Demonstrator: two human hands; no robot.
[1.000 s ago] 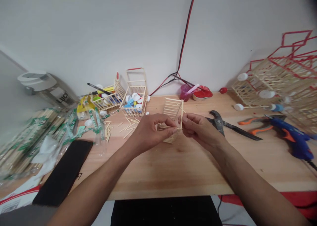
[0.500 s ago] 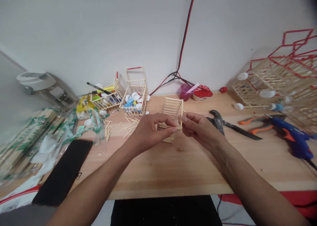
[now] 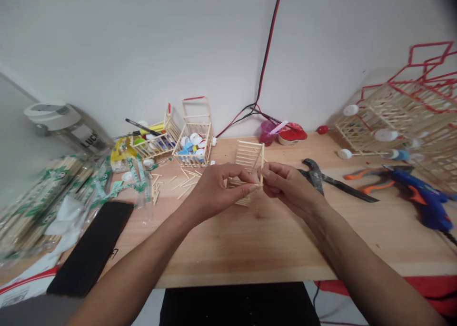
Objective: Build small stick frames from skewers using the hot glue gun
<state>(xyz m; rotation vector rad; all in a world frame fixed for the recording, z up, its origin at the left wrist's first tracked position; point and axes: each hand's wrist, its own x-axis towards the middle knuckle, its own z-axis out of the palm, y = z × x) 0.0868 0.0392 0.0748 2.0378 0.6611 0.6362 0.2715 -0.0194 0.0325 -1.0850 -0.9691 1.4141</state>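
In the middle of the table, a small wooden-stick frame [image 3: 249, 153] with slatted sides stands between my hands. My left hand [image 3: 225, 185] pinches its near lower corner between thumb and forefinger, partly covering the lower slats. At that same corner, my right hand [image 3: 285, 181] has thumb and fingers closed on an upright stick [image 3: 263, 162] of the frame. Beyond my left hand sits a stick cart [image 3: 193, 145] filled with white, blue and yellow bottle caps. Short cut sticks [image 3: 185, 183] lie loose to the left of the frame.
Pliers [image 3: 316, 176] and a blue glue gun [image 3: 417, 192] lie on the right, before stacked stick carts [image 3: 392, 107]. A purple cup [image 3: 267, 132] and a red paint dish [image 3: 293, 134] stand by the wall. Leftward are a phone [image 3: 91, 247], wrapped chopsticks [image 3: 39, 197] and a bottle [image 3: 67, 126].
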